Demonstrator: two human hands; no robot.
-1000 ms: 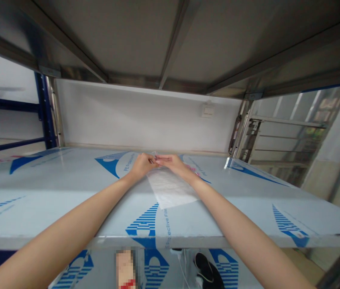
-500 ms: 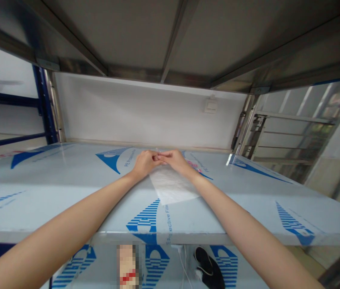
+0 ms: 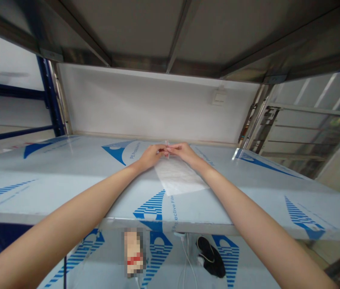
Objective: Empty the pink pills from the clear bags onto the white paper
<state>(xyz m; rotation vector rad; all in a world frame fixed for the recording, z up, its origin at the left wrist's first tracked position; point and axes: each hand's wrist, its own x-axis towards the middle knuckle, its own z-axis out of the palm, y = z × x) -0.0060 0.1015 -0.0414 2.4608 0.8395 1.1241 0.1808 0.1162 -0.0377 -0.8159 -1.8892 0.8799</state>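
Observation:
My left hand (image 3: 154, 155) and my right hand (image 3: 184, 151) meet fingertip to fingertip over the far part of the shelf. Both are closed in a pinch on a thin, clear strip with some red (image 3: 167, 143), which pokes up between the fingers. It is too small for me to tell its kind. Below the hands a thin white sheet (image 3: 182, 178), perhaps tissue or paper, lies flat on the film-covered shelf (image 3: 79, 172). My right wrist overlaps its right side.
A metal upper shelf (image 3: 139, 36) hangs low overhead. Posts stand at both sides, with a blue frame (image 3: 47, 100) at left. On the level below lie a black object (image 3: 210, 257), white cables (image 3: 184, 261) and a pixelated item (image 3: 134, 253). A wall switch (image 3: 219, 98) is behind.
The view has shifted, so everything sits slightly higher and further right. The strip shows more plainly between my fingers. Pink bits beside my right hand are now out of sight.

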